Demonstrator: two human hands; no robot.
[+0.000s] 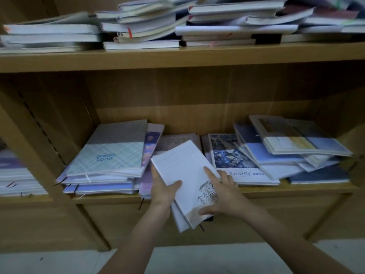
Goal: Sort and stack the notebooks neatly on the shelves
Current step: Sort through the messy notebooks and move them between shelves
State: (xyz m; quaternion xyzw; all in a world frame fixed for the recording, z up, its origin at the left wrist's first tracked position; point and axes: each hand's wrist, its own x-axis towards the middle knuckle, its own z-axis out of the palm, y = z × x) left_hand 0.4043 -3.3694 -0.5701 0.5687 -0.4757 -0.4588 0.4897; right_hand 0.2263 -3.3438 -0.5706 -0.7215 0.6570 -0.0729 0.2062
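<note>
Left hand (165,189) fingers clamp white notebooks (183,175), thumb on top; right hand (221,196) fingers spread flat on cover. Bundle at 6 o'clock, shelf (276,189) front. Piles at 9, 3, 12 askew; sorting barely begun.

Wooden lower shelf (296,189) carries notebook piles: "Dream Land" stack (110,153) left of the hands, "Butterfly" notebook (233,155) & messy pile (292,143) to their right. Upper shelf (177,56), above the hands, holds more stacked notebooks (197,24).

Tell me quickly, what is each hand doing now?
Left hand: grips the left edge of the white notebook.
Right hand: fingers spread and straight, pressing on the same notebook's cover.
</note>
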